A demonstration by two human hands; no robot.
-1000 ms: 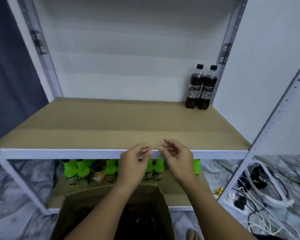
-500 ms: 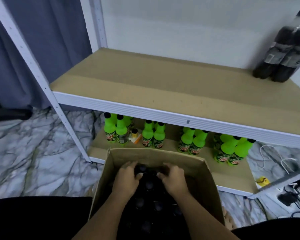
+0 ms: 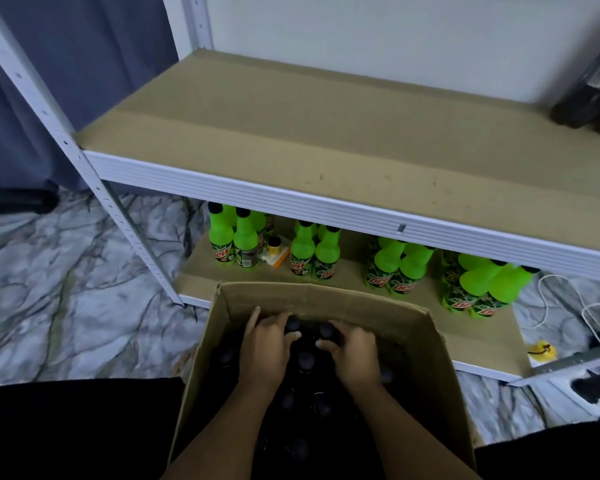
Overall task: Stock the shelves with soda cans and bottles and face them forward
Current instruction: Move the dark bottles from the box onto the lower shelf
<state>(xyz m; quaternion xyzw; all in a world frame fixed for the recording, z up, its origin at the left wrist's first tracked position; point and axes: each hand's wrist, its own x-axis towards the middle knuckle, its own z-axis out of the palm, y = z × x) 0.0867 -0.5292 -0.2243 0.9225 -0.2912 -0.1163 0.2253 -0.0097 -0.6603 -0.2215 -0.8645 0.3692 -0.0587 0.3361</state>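
The dark cola bottles (image 3: 593, 95) on the brown shelf board are blurred and cut off by the right edge. Inside the open cardboard box (image 3: 426, 348), dark bottle bodies are lost in shadow.

Dark bottles with black caps (image 3: 305, 358) stand upright, packed close in an open cardboard box (image 3: 426, 344) on the floor before the shelf unit. Two more dark bottles (image 3: 589, 95), blurred at the frame's edge, seem to stand at the right end of the bare middle shelf (image 3: 326, 140). Green bottles (image 3: 312, 252) stand in pairs along the bottom shelf, labels mostly outward.
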